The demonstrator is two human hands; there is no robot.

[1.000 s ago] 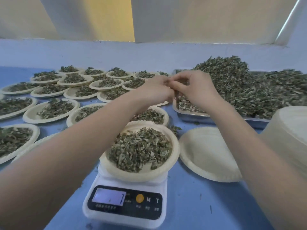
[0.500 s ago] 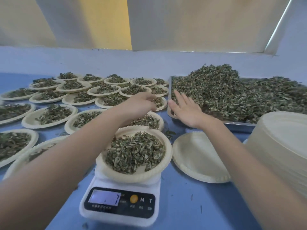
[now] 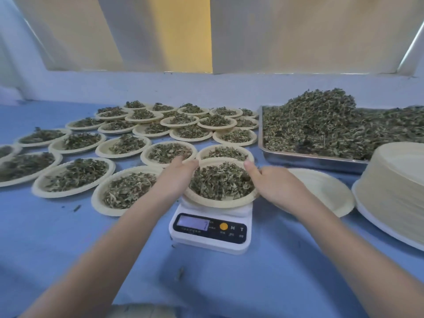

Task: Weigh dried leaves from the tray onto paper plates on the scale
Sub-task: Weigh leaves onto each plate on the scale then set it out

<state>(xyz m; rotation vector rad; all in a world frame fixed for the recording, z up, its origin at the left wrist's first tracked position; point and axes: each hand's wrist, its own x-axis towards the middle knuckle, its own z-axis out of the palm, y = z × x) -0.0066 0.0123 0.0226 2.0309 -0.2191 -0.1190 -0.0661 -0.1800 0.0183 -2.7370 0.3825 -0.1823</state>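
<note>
Two hands at the rim of a filled paper plate on the scale, centre of the frame.

Left hand holds the plate's left edge and right hand its right edge, thumbs along the rim; the fingers below are hidden, so I cannot tell how firmly they grip. Dried leaves fill the plate. At upper right, a metal tray is heaped with leaves. Many filled plates cover the left half of the blue table. An empty plate and a stack of plates lie at right.
</note>
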